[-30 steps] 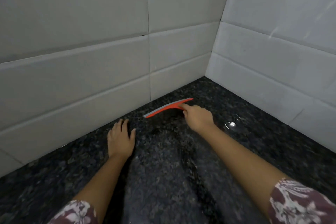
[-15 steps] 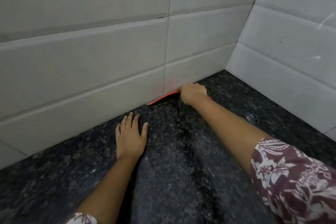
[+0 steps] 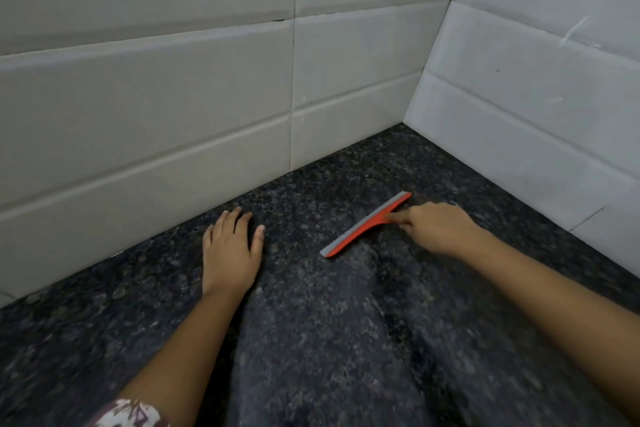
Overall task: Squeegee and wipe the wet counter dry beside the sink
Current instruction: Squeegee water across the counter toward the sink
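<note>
A red squeegee (image 3: pixel 363 226) with a grey rubber blade lies slanted on the dark speckled granite counter (image 3: pixel 329 340), a short way out from the wall. My right hand (image 3: pixel 436 230) grips its handle from the right, forefinger stretched along it toward the blade. My left hand (image 3: pixel 230 250) rests flat on the counter to the left, fingers straight and pointing at the wall, holding nothing. The handle itself is hidden inside my right hand.
White tiled walls (image 3: pixel 173 114) meet in a corner (image 3: pixel 403 121) at the back right and bound the counter on two sides. A paler streaked band of counter (image 3: pixel 311 374) runs toward me between my forearms. No sink is in view.
My right hand has pulled the squeegee back from the base of the far wall toward me and to the right. My left hand has stayed flat on the counter.
</note>
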